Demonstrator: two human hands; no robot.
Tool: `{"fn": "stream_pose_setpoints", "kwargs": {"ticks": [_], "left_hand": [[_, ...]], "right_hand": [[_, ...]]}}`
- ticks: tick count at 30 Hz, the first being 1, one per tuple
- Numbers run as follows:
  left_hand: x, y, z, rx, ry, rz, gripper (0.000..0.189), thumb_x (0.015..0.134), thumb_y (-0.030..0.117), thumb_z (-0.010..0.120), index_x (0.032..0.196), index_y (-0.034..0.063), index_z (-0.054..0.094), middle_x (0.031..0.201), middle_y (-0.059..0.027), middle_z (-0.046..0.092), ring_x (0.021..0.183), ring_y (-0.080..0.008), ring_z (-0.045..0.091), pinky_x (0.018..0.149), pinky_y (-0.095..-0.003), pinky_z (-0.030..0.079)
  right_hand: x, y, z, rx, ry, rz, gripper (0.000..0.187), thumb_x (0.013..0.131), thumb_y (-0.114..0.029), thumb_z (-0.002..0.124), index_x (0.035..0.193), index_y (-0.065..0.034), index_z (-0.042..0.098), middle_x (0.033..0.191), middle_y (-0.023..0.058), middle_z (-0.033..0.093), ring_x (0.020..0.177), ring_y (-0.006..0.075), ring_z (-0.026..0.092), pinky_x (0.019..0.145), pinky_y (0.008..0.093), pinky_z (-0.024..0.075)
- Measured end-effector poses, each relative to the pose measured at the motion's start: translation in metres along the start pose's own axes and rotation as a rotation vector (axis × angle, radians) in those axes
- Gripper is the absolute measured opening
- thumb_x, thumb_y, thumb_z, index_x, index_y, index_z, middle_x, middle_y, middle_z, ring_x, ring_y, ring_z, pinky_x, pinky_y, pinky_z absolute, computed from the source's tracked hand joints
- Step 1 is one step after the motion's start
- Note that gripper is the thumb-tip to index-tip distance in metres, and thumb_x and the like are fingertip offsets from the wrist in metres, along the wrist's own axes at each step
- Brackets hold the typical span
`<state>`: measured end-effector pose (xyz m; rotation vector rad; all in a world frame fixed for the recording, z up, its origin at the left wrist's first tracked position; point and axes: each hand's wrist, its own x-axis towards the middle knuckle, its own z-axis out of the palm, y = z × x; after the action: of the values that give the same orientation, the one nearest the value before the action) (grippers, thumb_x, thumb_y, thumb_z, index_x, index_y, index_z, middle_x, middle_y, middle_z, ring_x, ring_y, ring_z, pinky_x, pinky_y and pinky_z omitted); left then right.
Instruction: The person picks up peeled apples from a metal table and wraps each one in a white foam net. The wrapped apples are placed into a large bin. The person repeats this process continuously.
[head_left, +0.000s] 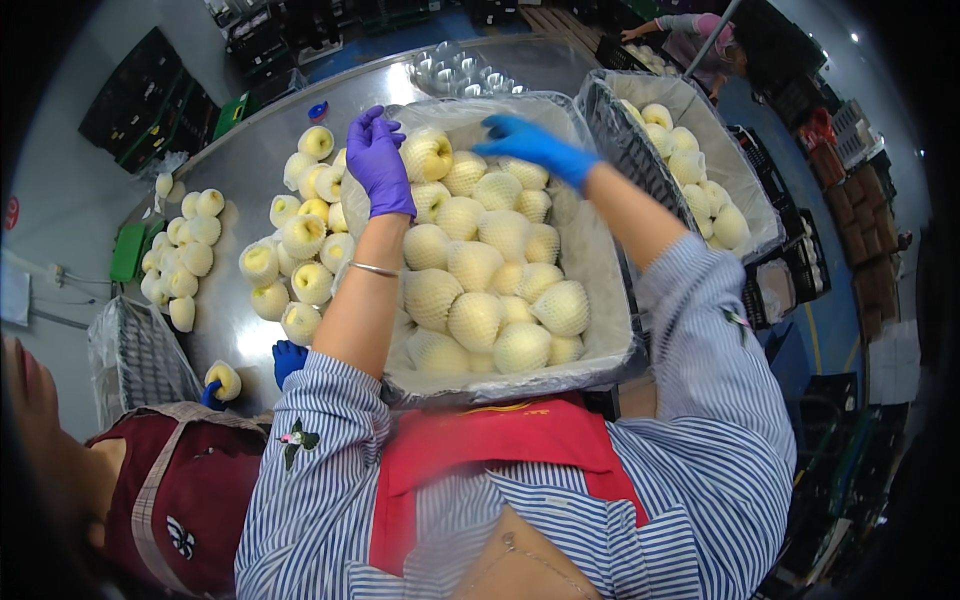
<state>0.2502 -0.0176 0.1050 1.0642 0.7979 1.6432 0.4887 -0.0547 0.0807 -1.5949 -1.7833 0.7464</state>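
A crate with a clear plastic liner (600, 300) stands before me, holding pale yellow fruits (476, 265) in white foam net sleeves. At its far left rim is my left hand (379, 165) in a purple glove, fingers bent and nothing seen in them. Right beside that hand, a netted fruit (426, 155) sits with its yellow end bare. My right hand (534, 146), in a blue glove and blurred, reaches over the far fruits with its fingers apart. Whether it touches any of them cannot be made out.
Netted fruits (304, 236) lie on the metal table (240, 292) to the left. Clear plastic trays (465, 71) are behind the crate; a second lined crate (757, 195) stands right. At left, a co-worker's blue-gloved hand (214, 394) holds a fruit (223, 380). Another person (697, 45) bends far right.
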Motion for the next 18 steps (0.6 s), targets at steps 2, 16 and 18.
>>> {"fn": "stream_pose_setpoints", "kwargs": {"ticks": [2, 16, 18], "left_hand": [[0.0, 0.0, -0.004, 0.007, -0.003, 0.012, 0.015, 0.096, 0.006, 0.051, 0.106, 0.0019, 0.06, 0.079, -0.0048, 0.063, 0.063, -0.0081, 0.056, 0.06, -0.0206, 0.046], [-0.007, -0.004, 0.004, 0.189, -0.092, 0.12, 0.018, 0.094, 0.007, 0.054, 0.109, 0.0031, 0.064, 0.088, -0.0042, 0.064, 0.071, -0.0074, 0.056, 0.064, -0.0214, 0.047], [-0.006, -0.008, 0.006, 0.236, -0.081, 0.191, 0.019, 0.093, 0.006, 0.056, 0.11, 0.0033, 0.063, 0.092, -0.0032, 0.065, 0.077, -0.0089, 0.057, 0.07, -0.0233, 0.048]], "right_hand": [[0.03, -0.004, 0.065, 0.084, 0.088, 0.041, 0.091, 0.061, -0.051, 0.084, 0.122, 0.0095, 0.053, 0.119, 0.0269, 0.059, 0.112, 0.0363, 0.058, 0.097, 0.0412, 0.0452], [0.047, -0.023, 0.141, 0.056, 0.597, 0.217, 0.1, 0.051, -0.035, 0.089, 0.133, -0.0077, 0.037, 0.121, 0.0239, 0.041, 0.109, 0.042, 0.048, 0.092, 0.0466, 0.0444], [0.037, -0.018, 0.135, 0.134, 0.667, 0.195, 0.1, 0.05, -0.035, 0.089, 0.133, -0.0138, 0.038, 0.118, 0.0227, 0.043, 0.106, 0.0418, 0.048, 0.091, 0.0483, 0.044]]}}
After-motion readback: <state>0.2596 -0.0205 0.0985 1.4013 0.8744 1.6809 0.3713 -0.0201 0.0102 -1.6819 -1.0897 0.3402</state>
